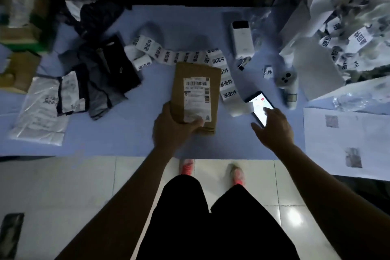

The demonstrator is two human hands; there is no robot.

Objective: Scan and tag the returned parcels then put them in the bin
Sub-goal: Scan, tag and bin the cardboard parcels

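Note:
My left hand (173,126) grips the near end of a brown cardboard parcel (197,82) with a white barcode label, held over the middle of the blue table (126,133). To its right lies a lit phone (260,107). My right hand (274,126) hovers over it with fingers spread, the forefinger touching the screen. A strip of white return tags (179,56) printed with black characters runs behind and to the right of the parcel.
Black and clear bagged parcels (99,78) and brown boxes (19,27) crowd the table's left. A white printer-like device (242,40), a white handheld scanner (287,82), heaped tag strips (346,36) and white sheets (346,139) fill the right. Tiled floor lies below.

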